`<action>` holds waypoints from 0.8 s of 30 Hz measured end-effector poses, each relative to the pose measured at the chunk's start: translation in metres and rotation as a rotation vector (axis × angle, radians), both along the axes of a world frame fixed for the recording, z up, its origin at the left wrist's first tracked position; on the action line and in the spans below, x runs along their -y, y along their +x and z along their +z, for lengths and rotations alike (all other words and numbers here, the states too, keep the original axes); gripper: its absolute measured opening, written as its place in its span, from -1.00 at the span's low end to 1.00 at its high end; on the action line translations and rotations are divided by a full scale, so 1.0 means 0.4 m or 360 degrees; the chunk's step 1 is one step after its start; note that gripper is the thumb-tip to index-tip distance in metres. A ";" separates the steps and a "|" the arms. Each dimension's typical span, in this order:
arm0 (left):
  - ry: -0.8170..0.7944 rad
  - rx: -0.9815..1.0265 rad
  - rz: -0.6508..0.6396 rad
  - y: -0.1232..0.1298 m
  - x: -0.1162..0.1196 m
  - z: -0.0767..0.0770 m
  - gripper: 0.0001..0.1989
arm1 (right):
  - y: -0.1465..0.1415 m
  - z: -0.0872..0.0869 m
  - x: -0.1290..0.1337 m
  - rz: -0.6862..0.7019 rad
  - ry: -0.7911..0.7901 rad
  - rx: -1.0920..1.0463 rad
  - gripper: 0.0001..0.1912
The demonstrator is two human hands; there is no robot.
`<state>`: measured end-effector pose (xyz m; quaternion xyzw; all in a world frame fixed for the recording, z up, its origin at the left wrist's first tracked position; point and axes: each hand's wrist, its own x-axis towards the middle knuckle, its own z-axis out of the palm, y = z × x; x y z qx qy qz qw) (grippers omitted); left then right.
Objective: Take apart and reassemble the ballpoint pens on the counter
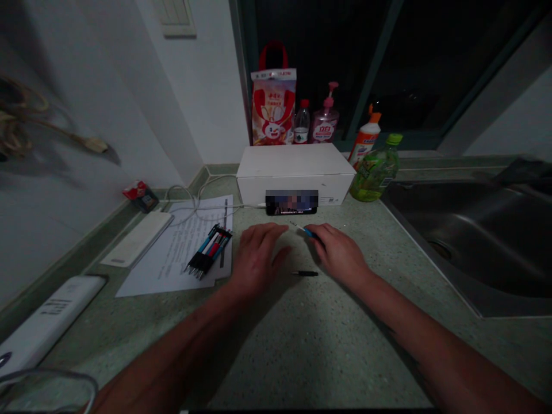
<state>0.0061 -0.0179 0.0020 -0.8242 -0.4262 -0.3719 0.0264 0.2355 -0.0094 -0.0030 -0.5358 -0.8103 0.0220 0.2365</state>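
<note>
1. I have my right grip [341, 251] pinching a blue pen part [307, 232] over the counter [310, 345].
2. My left grip [256, 257] is spread, just beside it.
3. A black pen piece [307, 273] lies between them.

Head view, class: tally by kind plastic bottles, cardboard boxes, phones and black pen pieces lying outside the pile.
Clear plastic bottle with red cap: 1
Pink plastic pump bottle: 1
Orange-topped white plastic bottle: 1
Green plastic bottle: 1
White cardboard box: 1
Dark rectangular phone: 1
Slim black pen piece: 1
Total: 7
</note>
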 end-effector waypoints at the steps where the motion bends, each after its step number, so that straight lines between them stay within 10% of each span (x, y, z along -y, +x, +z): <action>1: -0.0061 -0.0072 -0.0124 0.004 0.005 0.000 -0.74 | 0.001 0.001 0.000 -0.0025 0.0007 -0.0027 -0.61; 8: -0.0549 -0.0547 -0.0540 0.045 0.018 -0.008 -0.88 | 0.004 0.008 0.005 0.0017 0.0006 -0.0017 -0.53; 17: -0.0654 0.0353 0.0258 -0.008 -0.026 0.006 -0.81 | 0.019 0.021 0.002 -0.0026 0.0022 0.0160 -0.46; 24: -0.0529 0.0481 0.0279 -0.025 -0.039 0.011 -0.79 | 0.013 0.022 0.004 0.0055 0.0021 0.0233 -0.48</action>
